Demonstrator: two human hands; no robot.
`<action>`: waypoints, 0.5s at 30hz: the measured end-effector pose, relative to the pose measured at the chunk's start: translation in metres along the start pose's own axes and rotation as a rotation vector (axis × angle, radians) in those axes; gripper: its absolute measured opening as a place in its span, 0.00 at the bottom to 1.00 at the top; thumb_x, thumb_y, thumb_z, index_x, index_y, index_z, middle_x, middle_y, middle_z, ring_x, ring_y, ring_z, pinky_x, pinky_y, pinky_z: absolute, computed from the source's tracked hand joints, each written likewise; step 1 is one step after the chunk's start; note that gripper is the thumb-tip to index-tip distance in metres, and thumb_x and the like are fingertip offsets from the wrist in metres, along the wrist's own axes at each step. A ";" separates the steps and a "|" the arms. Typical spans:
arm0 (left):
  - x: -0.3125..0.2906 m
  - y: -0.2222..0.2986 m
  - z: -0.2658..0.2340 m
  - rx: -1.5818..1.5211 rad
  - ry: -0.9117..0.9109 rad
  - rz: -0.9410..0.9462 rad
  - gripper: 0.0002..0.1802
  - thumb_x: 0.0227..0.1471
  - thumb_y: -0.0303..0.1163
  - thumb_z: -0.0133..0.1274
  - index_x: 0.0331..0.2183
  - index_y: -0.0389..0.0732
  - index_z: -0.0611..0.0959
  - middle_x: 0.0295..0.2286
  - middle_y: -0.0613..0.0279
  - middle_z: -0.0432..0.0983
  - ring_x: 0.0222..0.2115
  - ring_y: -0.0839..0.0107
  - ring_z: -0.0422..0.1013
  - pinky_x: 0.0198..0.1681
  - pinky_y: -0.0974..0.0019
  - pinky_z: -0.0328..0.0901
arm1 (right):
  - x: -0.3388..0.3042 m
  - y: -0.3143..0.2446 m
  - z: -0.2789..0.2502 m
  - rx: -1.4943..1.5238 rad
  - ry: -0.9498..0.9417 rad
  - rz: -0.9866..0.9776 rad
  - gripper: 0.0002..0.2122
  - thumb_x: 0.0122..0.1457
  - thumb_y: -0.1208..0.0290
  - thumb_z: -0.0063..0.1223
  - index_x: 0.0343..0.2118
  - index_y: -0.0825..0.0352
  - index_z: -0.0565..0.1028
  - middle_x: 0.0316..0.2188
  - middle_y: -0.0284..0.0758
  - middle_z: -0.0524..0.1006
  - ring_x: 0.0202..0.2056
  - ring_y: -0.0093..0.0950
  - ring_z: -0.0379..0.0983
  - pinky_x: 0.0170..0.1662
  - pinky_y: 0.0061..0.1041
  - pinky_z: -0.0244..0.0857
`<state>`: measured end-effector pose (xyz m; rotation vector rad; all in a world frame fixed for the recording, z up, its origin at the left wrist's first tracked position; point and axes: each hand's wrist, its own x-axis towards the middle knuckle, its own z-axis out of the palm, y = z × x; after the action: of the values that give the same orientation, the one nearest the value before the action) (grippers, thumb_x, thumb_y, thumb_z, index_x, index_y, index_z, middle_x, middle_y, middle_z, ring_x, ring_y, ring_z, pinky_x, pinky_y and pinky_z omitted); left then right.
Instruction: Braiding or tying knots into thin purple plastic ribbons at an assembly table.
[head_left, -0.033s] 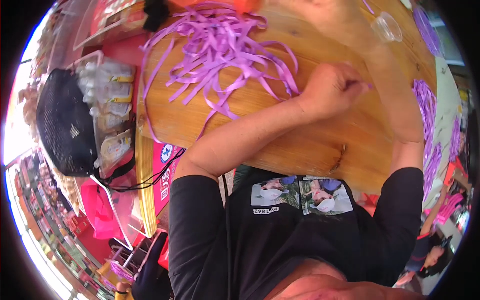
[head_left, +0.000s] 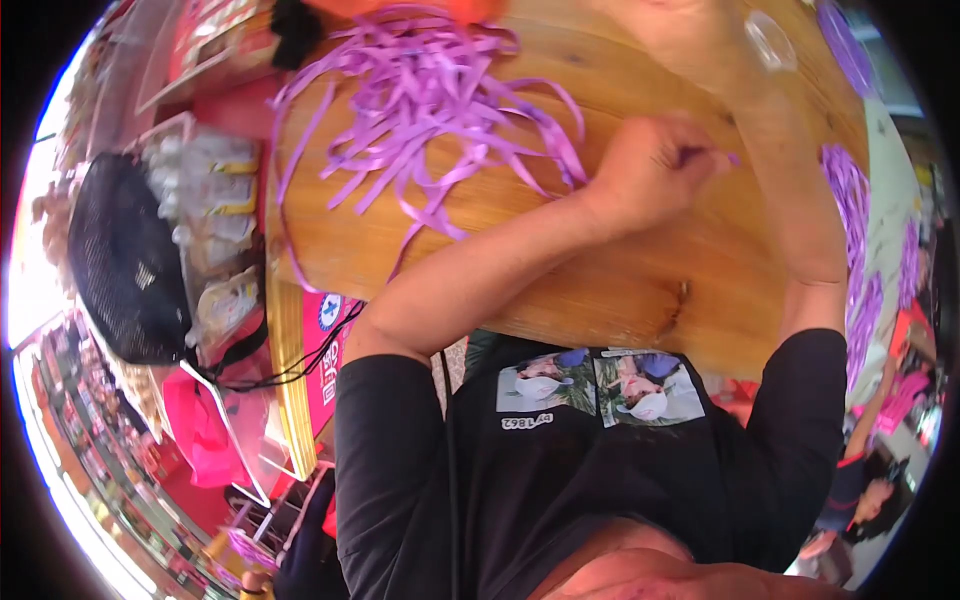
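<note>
My left hand [head_left: 655, 170] is closed in a fist just above the wooden table [head_left: 560, 290]. A small bit of purple ribbon [head_left: 735, 159] shows at its fingertips, and more purple shows inside the curled fingers. My right hand [head_left: 690, 40] is at the far edge of the view, beyond the left one. Its fingers are blurred and partly cut off, so what they hold is not visible. Left of both hands lies a loose tangled heap of purple ribbons [head_left: 420, 110], some strands trailing to the table's left edge.
A round clear plastic container [head_left: 770, 40] stands at the far right. More purple ribbons [head_left: 848, 210] hang beside the table's right edge. At left are a rack of bottles [head_left: 215, 200] and a black mesh bag [head_left: 130, 260]. Another person [head_left: 865, 500] is at lower right.
My right hand has shifted slightly to the right, still blurred. The left fist stays almost in place, and the whole view has moved a little.
</note>
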<state>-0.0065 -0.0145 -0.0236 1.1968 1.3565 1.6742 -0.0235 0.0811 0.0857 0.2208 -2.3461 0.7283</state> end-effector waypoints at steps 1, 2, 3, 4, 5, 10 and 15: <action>0.006 0.004 0.006 -0.104 0.024 -0.035 0.04 0.44 0.28 0.56 0.24 0.37 0.82 0.18 0.59 0.73 0.21 0.70 0.68 0.24 0.68 0.62 | -0.009 -0.011 -0.026 0.062 -0.007 0.156 0.07 0.54 0.78 0.51 0.36 0.71 0.75 0.35 0.37 0.77 0.37 0.25 0.73 0.40 0.19 0.64; 0.010 0.009 0.010 -0.205 0.048 -0.079 0.05 0.44 0.27 0.57 0.24 0.36 0.81 0.16 0.62 0.72 0.20 0.76 0.66 0.23 0.71 0.61 | -0.019 -0.019 -0.047 0.128 -0.003 0.311 0.07 0.53 0.80 0.51 0.35 0.71 0.76 0.35 0.37 0.77 0.37 0.26 0.73 0.41 0.19 0.64; 0.013 0.013 0.012 -0.232 0.002 -0.077 0.05 0.44 0.27 0.57 0.24 0.36 0.81 0.16 0.62 0.72 0.20 0.76 0.66 0.23 0.71 0.61 | -0.032 -0.018 -0.063 0.086 0.012 0.341 0.07 0.53 0.80 0.51 0.35 0.71 0.76 0.35 0.37 0.77 0.37 0.26 0.73 0.41 0.19 0.64; 0.016 0.017 0.008 -0.172 0.021 -0.154 0.05 0.45 0.27 0.57 0.24 0.35 0.81 0.16 0.65 0.71 0.20 0.79 0.64 0.23 0.73 0.59 | -0.045 -0.013 -0.073 0.040 0.057 0.334 0.07 0.53 0.81 0.51 0.34 0.71 0.76 0.35 0.37 0.77 0.37 0.26 0.72 0.41 0.19 0.64; 0.018 0.021 0.006 -0.107 0.040 -0.226 0.06 0.46 0.28 0.57 0.24 0.35 0.81 0.16 0.67 0.69 0.20 0.82 0.62 0.22 0.75 0.58 | -0.057 -0.007 -0.084 -0.007 0.100 0.325 0.06 0.52 0.82 0.52 0.34 0.70 0.77 0.34 0.36 0.76 0.38 0.26 0.72 0.41 0.20 0.65; 0.017 0.019 0.013 0.007 -0.015 -0.121 0.07 0.48 0.28 0.57 0.26 0.34 0.81 0.18 0.72 0.67 0.20 0.84 0.60 0.22 0.77 0.56 | -0.091 0.047 -0.141 -0.410 0.290 0.351 0.04 0.51 0.77 0.54 0.30 0.68 0.77 0.39 0.38 0.74 0.42 0.30 0.70 0.45 0.24 0.62; 0.014 0.018 0.009 0.029 -0.031 -0.160 0.07 0.50 0.30 0.56 0.27 0.34 0.81 0.20 0.77 0.65 0.21 0.87 0.57 0.23 0.80 0.53 | -0.094 0.059 -0.164 -0.607 0.051 0.579 0.07 0.50 0.68 0.56 0.27 0.66 0.78 0.45 0.41 0.71 0.48 0.37 0.65 0.51 0.32 0.57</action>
<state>-0.0018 -0.0030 -0.0024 1.0955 1.4225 1.5232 0.1186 0.2183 0.1017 -0.7527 -2.4695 0.2296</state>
